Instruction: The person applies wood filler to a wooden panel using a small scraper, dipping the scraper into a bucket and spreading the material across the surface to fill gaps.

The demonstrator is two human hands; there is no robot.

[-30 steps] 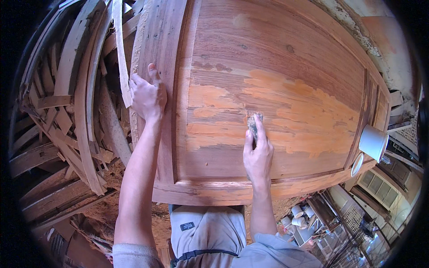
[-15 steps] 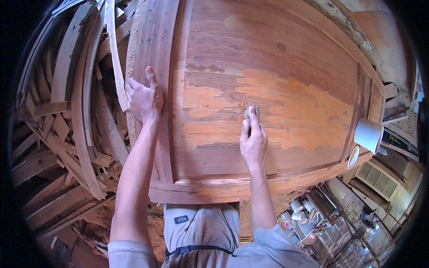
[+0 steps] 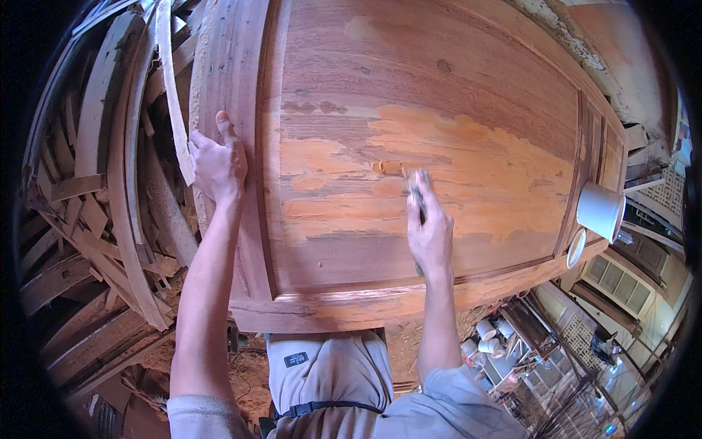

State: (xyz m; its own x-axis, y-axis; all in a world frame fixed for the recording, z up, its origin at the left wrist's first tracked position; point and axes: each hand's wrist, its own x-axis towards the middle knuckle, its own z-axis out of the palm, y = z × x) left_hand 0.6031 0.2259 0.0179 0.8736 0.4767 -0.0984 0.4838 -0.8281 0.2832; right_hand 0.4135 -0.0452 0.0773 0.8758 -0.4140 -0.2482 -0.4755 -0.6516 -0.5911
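Observation:
In front of me lies a brown wooden panel door (image 3: 336, 256) with orange filler (image 3: 497, 172) smeared in streaks over its large recessed panel. My right hand (image 3: 431, 238) is closed round a putty knife (image 3: 417, 189), whose dirty blade meets the panel in the middle of the filler. Just left of the blade runs a fresh, thicker strip of filler (image 3: 389, 167). At the door's left edge my left hand (image 3: 219, 167) rests with the thumb on the face and the fingers bent over the edge; their tips are hidden.
A white bucket (image 3: 601, 211) stands on the door's right end, with a round white lid (image 3: 576, 249) beside it. Scrap boards (image 3: 113, 146) are heaped along the left. Beyond the near right edge are containers (image 3: 485, 329) and clutter at a lower level.
My right hand has drawn the putty knife rightward, and the thick strip of filler has become longer. The left hand keeps its hold on the door edge; the whole view has shifted slightly.

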